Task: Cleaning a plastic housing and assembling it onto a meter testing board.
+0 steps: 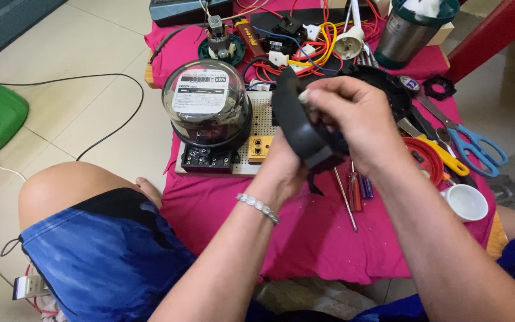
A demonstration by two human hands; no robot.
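Gripping one black curved housing (301,128), both hands' grips closed, left hand (281,167), right hand (353,116), beside empty white cup (466,203).

even soft daylight, faint shadows, sharp centre, slight wide-angle edge stretch

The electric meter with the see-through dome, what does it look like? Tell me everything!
The electric meter has a round, clear dome that looks like glass, shiny with reflections. Inside sit a white label plate and a small row of number dials. Below is a black base with a row of screw terminals. It lies on a pale perforated board, beside a small yellow socket, on the pink cloth. Neither hand touches it.
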